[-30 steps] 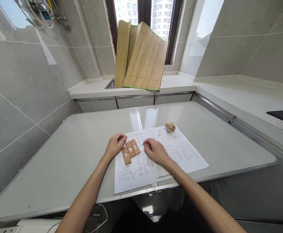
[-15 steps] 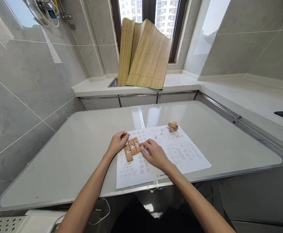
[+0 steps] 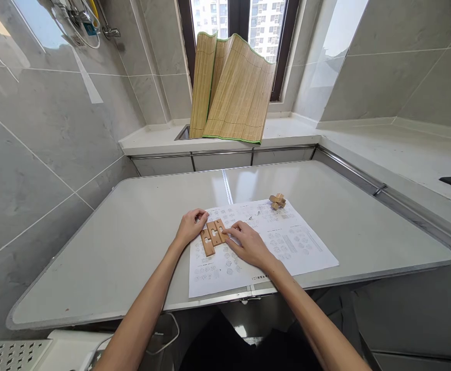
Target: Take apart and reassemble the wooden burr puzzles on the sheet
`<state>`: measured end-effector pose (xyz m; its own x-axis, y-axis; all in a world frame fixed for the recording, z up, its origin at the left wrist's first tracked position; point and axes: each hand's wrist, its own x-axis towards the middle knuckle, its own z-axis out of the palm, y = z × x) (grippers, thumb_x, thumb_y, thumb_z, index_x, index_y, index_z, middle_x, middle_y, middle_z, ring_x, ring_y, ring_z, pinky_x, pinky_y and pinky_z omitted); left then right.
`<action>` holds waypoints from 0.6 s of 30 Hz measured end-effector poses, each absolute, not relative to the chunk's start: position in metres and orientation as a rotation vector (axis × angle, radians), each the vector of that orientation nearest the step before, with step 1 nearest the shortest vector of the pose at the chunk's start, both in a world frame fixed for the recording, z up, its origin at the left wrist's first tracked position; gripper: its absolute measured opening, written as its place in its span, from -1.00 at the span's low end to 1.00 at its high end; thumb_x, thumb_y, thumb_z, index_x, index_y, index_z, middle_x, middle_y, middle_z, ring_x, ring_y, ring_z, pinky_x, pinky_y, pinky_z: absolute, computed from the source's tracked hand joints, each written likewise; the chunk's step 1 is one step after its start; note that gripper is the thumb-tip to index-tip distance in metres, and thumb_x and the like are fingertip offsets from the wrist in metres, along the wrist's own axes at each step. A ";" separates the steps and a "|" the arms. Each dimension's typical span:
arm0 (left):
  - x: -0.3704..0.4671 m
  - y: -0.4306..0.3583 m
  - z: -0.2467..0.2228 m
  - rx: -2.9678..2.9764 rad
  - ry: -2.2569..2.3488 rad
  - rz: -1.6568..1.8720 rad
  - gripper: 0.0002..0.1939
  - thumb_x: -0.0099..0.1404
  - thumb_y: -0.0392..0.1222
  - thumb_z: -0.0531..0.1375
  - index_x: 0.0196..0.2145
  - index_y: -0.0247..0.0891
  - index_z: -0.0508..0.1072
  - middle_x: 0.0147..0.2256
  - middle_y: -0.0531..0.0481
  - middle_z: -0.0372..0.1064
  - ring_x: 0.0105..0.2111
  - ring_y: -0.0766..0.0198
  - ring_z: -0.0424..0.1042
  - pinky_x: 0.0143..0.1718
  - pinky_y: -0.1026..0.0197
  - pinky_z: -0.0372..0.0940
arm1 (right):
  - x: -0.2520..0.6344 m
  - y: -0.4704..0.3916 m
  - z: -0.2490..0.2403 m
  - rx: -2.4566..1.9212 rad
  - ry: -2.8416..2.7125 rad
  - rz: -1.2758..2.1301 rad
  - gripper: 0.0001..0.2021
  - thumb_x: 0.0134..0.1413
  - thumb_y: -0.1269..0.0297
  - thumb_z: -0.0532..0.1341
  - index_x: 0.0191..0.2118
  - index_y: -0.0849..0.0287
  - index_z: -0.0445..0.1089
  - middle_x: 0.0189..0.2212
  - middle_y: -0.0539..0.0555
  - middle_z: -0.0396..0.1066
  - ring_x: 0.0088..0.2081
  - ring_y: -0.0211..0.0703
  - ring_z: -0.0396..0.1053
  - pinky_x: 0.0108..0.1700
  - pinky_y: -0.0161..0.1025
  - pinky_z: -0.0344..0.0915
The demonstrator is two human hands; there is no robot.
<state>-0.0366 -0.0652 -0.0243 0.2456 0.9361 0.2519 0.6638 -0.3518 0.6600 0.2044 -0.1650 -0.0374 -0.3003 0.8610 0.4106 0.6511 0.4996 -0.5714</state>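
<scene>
Three flat wooden puzzle pieces with cut-out slots lie side by side on a printed instruction sheet [image 3: 287, 263]: a left piece [image 3: 209, 249], a middle piece [image 3: 215, 239] and a right piece [image 3: 221, 225]. The left one sits a little lower than the others. My left hand [image 3: 191, 225] rests at the sheet's left edge beside the pieces, fingers loosely bent and apart from the thumb. With its index fingertip, my right hand [image 3: 246, 243] touches the right piece; its thumb is apart and the hand does not wrap round the wood.
An assembled wooden block puzzle [image 3: 277, 201] stands at the sheet's far right corner. The white folding table [image 3: 140, 206] has a centre seam. Behind it, a folded bamboo mat [image 3: 236, 93] leans by the window on a white counter [image 3: 295, 129]. Tiled walls stand on both sides.
The whole view has shifted slightly. Both hands stay by the three wooden pieces, which keep about the same arrangement on the sheet.
</scene>
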 end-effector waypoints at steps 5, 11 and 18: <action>-0.035 -0.067 -0.024 2.073 1.470 0.876 -0.61 0.41 0.15 0.13 -0.24 -0.18 0.60 -0.22 -0.07 0.60 -0.21 0.08 0.50 -0.10 0.08 0.36 | 0.204 -0.164 -0.039 -1.258 -1.985 0.426 -0.81 0.47 0.22 0.14 -0.05 0.04 0.52 -0.15 0.09 0.42 -0.16 -0.09 0.45 -0.14 -0.17 0.40; -0.034 -0.073 -0.022 1.992 1.528 0.918 -0.65 0.42 0.12 0.14 -0.21 -0.18 0.57 -0.19 -0.07 0.61 -0.18 0.07 0.52 -0.05 0.06 0.37 | 0.204 -0.163 -0.042 -1.292 -1.887 0.416 -0.80 0.42 0.18 0.18 -0.26 0.08 0.45 -0.22 0.08 0.42 -0.22 -0.08 0.44 -0.17 -0.15 0.38; -0.033 -0.123 -0.032 1.823 1.701 1.055 -0.67 0.49 0.04 0.08 0.04 -0.20 0.41 0.10 -0.23 0.46 0.16 -0.01 0.41 0.20 -0.07 0.28 | 0.206 -0.161 -0.050 -1.285 -1.905 0.386 -0.92 0.27 0.25 0.27 -0.27 0.08 0.39 -0.21 0.07 0.42 -0.18 -0.04 0.44 -0.13 -0.14 0.38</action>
<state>-0.0331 -0.1230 -0.0316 -0.0424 0.9708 0.2360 0.6426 -0.1544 0.7505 0.2059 -0.1613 -0.0497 -0.1753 0.8813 0.4389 0.6411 0.4405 -0.6284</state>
